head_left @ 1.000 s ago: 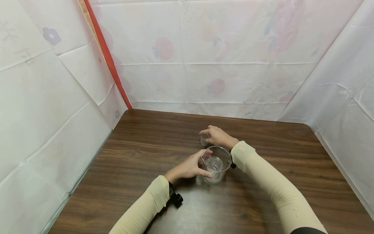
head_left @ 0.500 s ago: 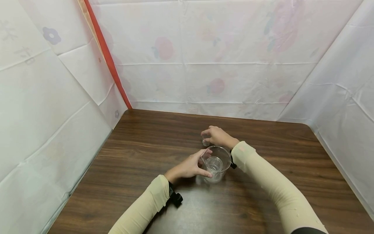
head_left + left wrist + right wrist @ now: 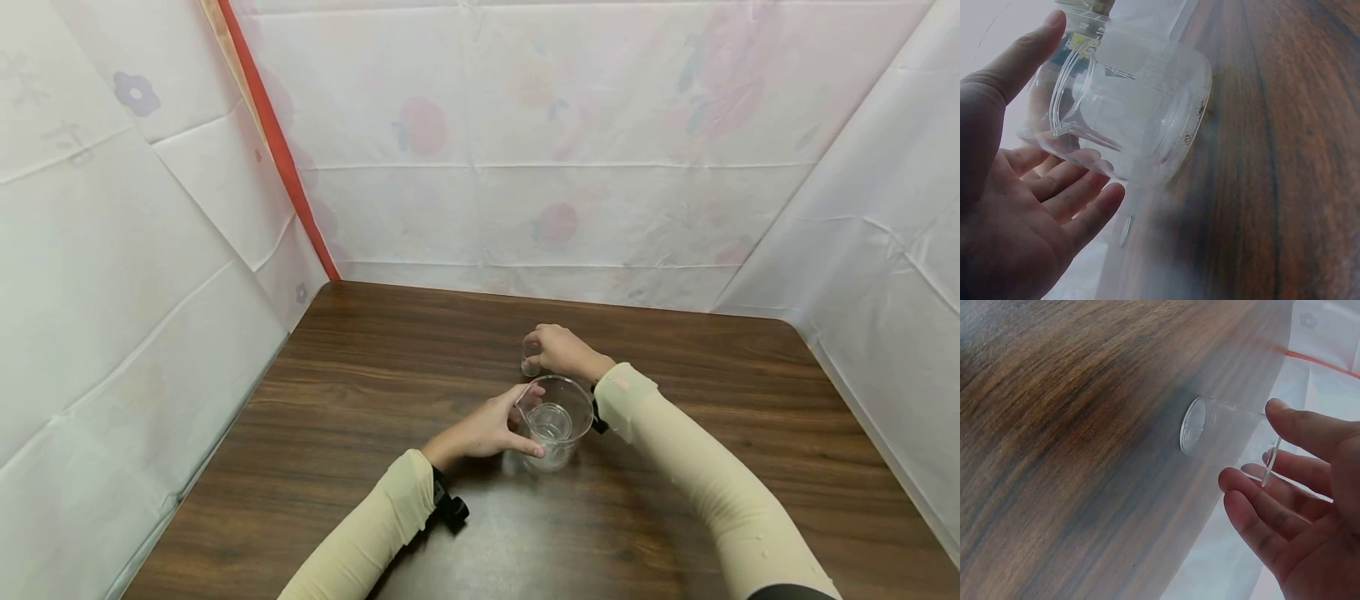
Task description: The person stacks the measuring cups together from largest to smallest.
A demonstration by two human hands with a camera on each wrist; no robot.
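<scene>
In the head view, a large clear beaker (image 3: 573,446) stands on the table with a smaller glass vessel (image 3: 551,419) nested inside. My left hand (image 3: 486,427) holds the large beaker from its left side, thumb at the near side and fingers round behind. The left wrist view shows the thumb (image 3: 1019,56) along the beaker wall (image 3: 1141,106), which bears printed marks. Just beyond it, my right hand (image 3: 566,350) grips a small clear beaker (image 3: 529,367). In the right wrist view, thumb and fingers surround the small beaker's rim (image 3: 1271,464); its base (image 3: 1193,425) is at the tabletop.
The dark wood-grain table (image 3: 360,400) extends on all sides of the hands. White printed sheeting (image 3: 450,200) rises behind its back edge and along both sides, with a red strip (image 3: 277,150) at the back left corner.
The small beaker has shifted slightly right, closer to the right palm, and the right hand moved a little with it. The left hand and large beaker have stayed put.
</scene>
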